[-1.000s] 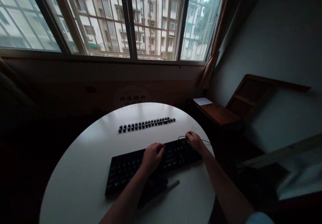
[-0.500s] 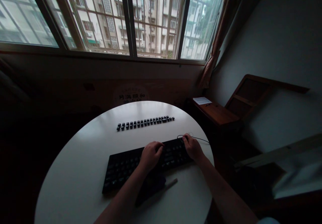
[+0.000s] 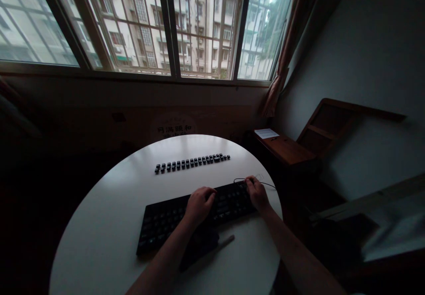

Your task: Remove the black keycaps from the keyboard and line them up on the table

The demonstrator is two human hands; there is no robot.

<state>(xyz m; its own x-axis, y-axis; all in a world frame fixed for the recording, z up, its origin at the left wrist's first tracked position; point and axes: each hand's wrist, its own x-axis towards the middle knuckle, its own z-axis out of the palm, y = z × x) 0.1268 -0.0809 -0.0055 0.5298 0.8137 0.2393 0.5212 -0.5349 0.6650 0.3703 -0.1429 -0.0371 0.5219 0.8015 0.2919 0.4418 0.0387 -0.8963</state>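
Observation:
A black keyboard (image 3: 166, 220) lies slanted across a round white table (image 3: 109, 224). My left hand (image 3: 199, 204) rests on the middle of the keyboard with its fingers curled over the keys. My right hand (image 3: 257, 193) is at the keyboard's far right end, fingers pinched on something thin that I cannot make out, beside the black cable (image 3: 268, 183). A row of several loose black keycaps (image 3: 192, 162) lies on the table beyond the keyboard.
A dark flat object with a grey handle-like end (image 3: 223, 242) lies under my left forearm near the table's front. A wooden side table (image 3: 285, 149) with a sheet of paper (image 3: 267, 133) stands to the right. A barred window (image 3: 149, 25) fills the far wall.
My right hand shifted along the keyboard's right end, first nearer, then back toward the cable. A thin wire-like tool seen above it a second ago no longer shows. My left hand stayed put.

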